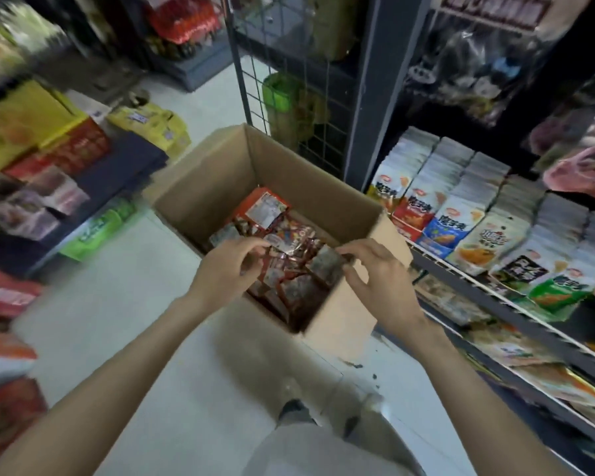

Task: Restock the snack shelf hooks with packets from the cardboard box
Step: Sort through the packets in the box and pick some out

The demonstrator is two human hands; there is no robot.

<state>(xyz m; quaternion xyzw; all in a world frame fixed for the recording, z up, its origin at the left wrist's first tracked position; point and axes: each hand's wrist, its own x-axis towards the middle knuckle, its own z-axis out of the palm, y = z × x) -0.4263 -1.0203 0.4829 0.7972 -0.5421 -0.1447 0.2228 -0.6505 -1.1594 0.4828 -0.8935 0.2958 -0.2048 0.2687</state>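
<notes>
**A:** What's in the cardboard box (220, 173)?

**B:** It stands open on the pale floor (124, 321), just left of the snack shelf (495, 283). Its near half is filled with red snack packets (289, 255), lying loose and overlapping. One orange packet (263, 209) with a white label leans at the far end of the heap. The far part of the box shows bare cardboard wall.

**A:** And the hands?

**B:** Both are over the near end of the box. The left hand (225, 266) has its fingers curled and its thumb and fingertips pinching the edge of a red packet at the top of the heap. The right hand (380, 274) is curled the same way, its fingertips pinching a greyish, shiny packet (327, 262) just beside the box's right wall. The picture is blurred, so I cannot tell whether both hands hold one bundle or separate packets.

**A:** What does the shelf on the right hold?

**B:** Rows of standing pouches (461, 207), packed front to back behind a white wire rail: white ones with red, blue and green fronts. More packets lie on the tier below, nearer to us.

**A:** Anything beyond the box?

**B:** A wire grid panel (282, 56) rises at the far side, with a green packet (279, 92) hanging on it. To the left, stacked yellow and red cartons (49, 132) sit along the floor.
</notes>
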